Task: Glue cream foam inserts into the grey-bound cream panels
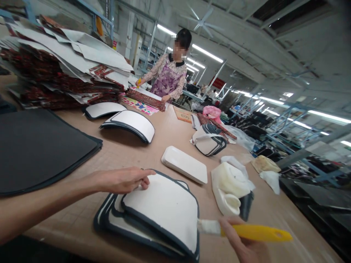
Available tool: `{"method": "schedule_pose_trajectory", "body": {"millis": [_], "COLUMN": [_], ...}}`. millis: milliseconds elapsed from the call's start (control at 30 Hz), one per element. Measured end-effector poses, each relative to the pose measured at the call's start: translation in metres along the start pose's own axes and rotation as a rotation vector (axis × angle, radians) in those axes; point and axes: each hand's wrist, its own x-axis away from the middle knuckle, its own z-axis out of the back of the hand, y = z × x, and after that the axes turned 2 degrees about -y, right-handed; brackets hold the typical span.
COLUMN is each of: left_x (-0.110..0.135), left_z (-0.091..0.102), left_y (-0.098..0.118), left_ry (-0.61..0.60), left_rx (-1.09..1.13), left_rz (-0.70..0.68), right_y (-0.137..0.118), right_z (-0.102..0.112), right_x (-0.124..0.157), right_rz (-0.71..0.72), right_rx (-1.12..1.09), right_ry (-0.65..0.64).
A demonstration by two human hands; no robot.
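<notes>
On the near edge of the workbench, we're pressing our left hand on the far-left corner of the top white panel, fingers together. We can't tell whether they're pinching the dark trim or just resting on it. The panel is lying on a stack of similar panels. Our right hand is clamping a yellow-handled brush, with the bristles touching the panel's right edge. What's probably a white glue tub is sitting just beyond the brush. A white tray is lying behind the stack. A co-worker is working at the far end.
</notes>
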Motion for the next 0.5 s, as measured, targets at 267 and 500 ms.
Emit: {"method": "schedule_pose_trajectory", "body": {"millis": [267, 500], "left_x": [-0.002, -0.003], "left_z": [-0.004, -0.003], "left_y": [-0.012, -0.008], "left_ry": [0.036, 0.033], "left_rx": [-0.026, 0.010], "left_rz": [-0.010, 0.016], "right_y": [-0.042, 0.017], "right_z": [-0.072, -0.013], "right_x": [-0.073, -0.066], "right_rz": [0.246, 0.079], "right_rx": [-0.286, -0.121], "right_ry": [-0.321, -0.114]}}
